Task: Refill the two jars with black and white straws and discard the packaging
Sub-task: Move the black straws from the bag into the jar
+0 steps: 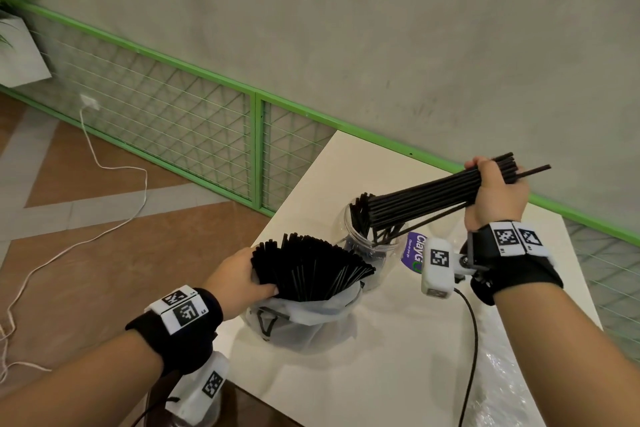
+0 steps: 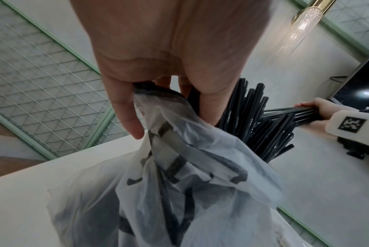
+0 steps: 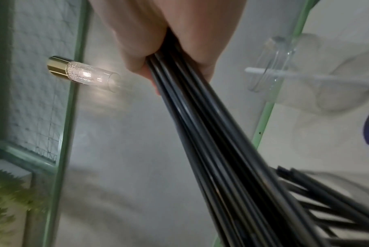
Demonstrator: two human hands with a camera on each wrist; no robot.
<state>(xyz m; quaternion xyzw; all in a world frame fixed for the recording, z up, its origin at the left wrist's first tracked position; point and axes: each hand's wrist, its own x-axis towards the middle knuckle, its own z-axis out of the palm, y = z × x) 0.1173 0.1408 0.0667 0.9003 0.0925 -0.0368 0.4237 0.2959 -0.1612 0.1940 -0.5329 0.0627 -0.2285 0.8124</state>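
A translucent plastic bag [image 1: 304,319] [image 2: 179,192] stands on the white table [image 1: 398,340], with a fan of black straws [image 1: 311,270] [image 2: 253,120] sticking out of its mouth. My left hand [image 1: 242,279] [image 2: 158,93] grips the bag's rim and the straws at their left side. My right hand [image 1: 495,198] [image 3: 175,55] grips a bundle of black straws [image 1: 422,199] [image 3: 211,133], held slanted, its lower ends inside a clear jar [image 1: 370,239] behind the bag. That jar holds several black straws. A second clear jar [image 3: 306,73] with a white straw shows blurred in the right wrist view.
A purple labelled packet [image 1: 414,251] lies beside the jar. Crinkled clear plastic [image 1: 502,374] lies on the table's near right. A green wire fence [image 1: 207,121] runs behind the table. A white cable [image 1: 104,184] trails over the floor at left. A wall lamp [image 3: 82,73] glows.
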